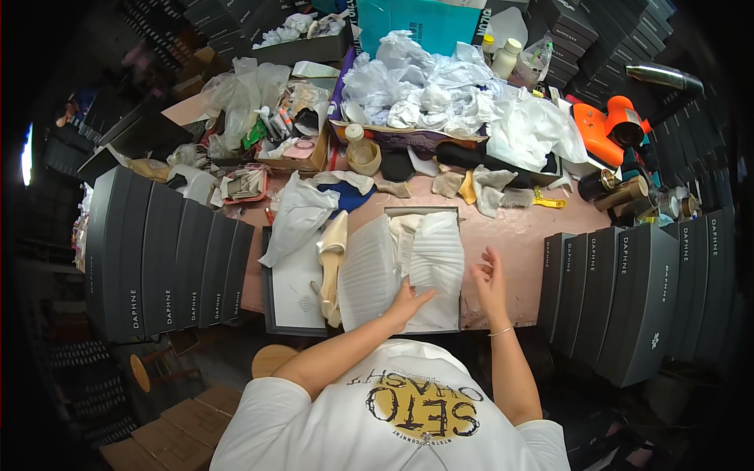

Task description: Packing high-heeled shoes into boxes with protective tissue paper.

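Before me an open grey shoebox [459, 275] is lined with pleated white foam wrap [436, 250]. A cream item with a pale tag [406, 250] shows between the wrap's folds; its full shape is hidden. My left hand [407, 304] rests on the wrap near the box's front, thumb and fingers apart. To the right of the box, my right hand [491, 281] is raised with loosely spread, slightly bent fingers and holds nothing. A cream pointed-toe shoe [332, 263] lies left of the wrap, partly over the grey box lid [294, 302].
Dark shoeboxes stand in rows at left [169, 259] and right [613, 290]. White tissue [294, 212] lies by the lid. Behind are a carton of crumpled paper [424, 82], a glue jar [363, 153], a yellow-handled brush [522, 198] and an orange tool [603, 133].
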The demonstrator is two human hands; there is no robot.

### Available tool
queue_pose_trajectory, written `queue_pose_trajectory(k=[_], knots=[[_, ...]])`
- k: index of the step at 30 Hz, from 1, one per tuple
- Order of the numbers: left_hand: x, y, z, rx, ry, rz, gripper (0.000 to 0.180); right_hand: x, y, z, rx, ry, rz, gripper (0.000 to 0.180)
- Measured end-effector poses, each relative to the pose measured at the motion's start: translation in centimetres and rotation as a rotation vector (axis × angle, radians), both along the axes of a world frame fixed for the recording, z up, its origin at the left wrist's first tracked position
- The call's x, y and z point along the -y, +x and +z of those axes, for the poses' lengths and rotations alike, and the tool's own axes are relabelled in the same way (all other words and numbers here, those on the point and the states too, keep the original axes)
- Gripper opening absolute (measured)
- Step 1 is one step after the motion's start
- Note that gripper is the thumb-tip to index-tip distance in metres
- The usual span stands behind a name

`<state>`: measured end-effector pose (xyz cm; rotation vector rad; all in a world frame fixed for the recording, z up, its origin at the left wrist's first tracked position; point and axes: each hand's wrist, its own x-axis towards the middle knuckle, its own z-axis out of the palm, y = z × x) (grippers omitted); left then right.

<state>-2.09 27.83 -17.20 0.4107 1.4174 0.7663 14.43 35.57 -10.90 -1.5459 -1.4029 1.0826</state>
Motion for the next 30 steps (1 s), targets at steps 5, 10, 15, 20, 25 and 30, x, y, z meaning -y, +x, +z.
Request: queue_pose_trajectory(k=[5, 10, 15, 20, 25, 30], knots=[[-1.5, 1.2, 3.4, -0.34, 0.31, -0.281, 0.042, -0.1, 3.2, -3.0, 0.402, 0.116, 0.226, 0.024], [-1.5, 3.5, 10.0, -0.012, 0.679, -0.631, 0.037, -1.2, 3.2, 9.9, -0.255, -0.108, 0.067, 0.015], [-1.2, 1.9, 11.6, 0.05, 0.474, -0.825, 0.047, 1.0, -5.3, 12.2, -0.1, -0.182, 0.813, 0.038], [2.6, -3.6, 5.2, -0.751, 0.581, -0.191, 0.059, 0.7, -0.1, -1.4, 0.465, 0.074, 0.513, 0.06], [0.3, -4.6, -1.2, -0.804, 0.383, -0.044, 0.069, -1.5, 0.1, -5.4, 0.32, -0.193, 0.421, 0.041], [-2.6, -6.9, 1.5, -0.503, 0.374, -0.204, 0.066, -1.8, 2.1, -0.3, 0.323, -0.219, 0.374, 0.033]])
